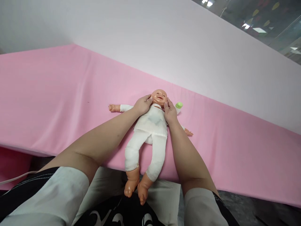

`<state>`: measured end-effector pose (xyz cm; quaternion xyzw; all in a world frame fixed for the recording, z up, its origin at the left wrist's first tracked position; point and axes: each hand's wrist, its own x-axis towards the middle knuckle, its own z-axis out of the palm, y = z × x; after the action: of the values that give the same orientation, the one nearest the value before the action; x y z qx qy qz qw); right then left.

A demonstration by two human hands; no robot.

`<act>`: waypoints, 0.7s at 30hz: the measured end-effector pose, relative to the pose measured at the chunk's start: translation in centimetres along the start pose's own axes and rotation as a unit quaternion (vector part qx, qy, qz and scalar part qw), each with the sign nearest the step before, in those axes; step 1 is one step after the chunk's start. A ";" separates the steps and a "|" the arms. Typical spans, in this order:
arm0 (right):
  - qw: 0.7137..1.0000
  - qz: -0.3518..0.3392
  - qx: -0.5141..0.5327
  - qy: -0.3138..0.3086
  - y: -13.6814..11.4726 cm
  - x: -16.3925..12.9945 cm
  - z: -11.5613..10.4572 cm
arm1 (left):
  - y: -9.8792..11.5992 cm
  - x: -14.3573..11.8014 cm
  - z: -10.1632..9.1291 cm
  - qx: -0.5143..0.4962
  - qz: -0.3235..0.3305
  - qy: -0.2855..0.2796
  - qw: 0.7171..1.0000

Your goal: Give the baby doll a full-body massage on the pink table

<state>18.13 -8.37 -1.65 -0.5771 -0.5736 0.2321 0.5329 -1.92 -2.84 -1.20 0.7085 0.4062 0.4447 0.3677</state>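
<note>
A baby doll (152, 121) with a white cloth body lies face up on a pink-covered table, its plastic feet reaching past the front edge. My left hand (143, 104) and my right hand (170, 112) are closed around the two sides of its head, near the cheeks and neck. The doll's arms stretch out to both sides, partly hidden behind my forearms. Just right of my right hand is a small item with a light green top (179, 105) and a whitish lower part; I cannot make out its kind.
The pink cloth (235, 150) covers the long table and meets a white wall (150, 40) behind it. A glass panel (258, 25) with light reflections is at the upper right. A pale cable (18, 178) runs in at the lower left.
</note>
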 end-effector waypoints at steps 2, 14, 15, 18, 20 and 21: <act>1.000 -0.004 -0.012 0.011 0.1 0.0 0.0 | -0.1 0.0 0.0 0.003 0.006 0.004 1.000; 0.996 0.015 -0.086 0.034 -2.0 -1.0 0.2 | 2.5 -1.1 -0.7 0.043 -0.016 -0.027 0.999; 0.995 0.011 -0.091 0.036 -1.9 -1.0 0.2 | 2.5 -1.1 -0.7 0.045 -0.015 -0.025 0.999; 0.995 0.001 -0.097 0.031 -1.6 -0.8 0.1 | 2.2 -1.0 -0.7 0.054 -0.011 -0.022 0.998; 0.995 -0.002 -0.096 0.020 -1.4 -0.7 0.0 | 1.8 -0.9 -0.6 0.061 -0.006 -0.021 0.998; 0.995 -0.006 -0.097 0.015 -1.2 -0.7 0.0 | 1.6 -0.8 -0.5 0.063 -0.001 -0.020 0.998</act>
<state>17.48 -9.26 -0.78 -0.6260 -0.5892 0.1632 0.4840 -2.25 -4.09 0.11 0.7386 0.4267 0.4033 0.3313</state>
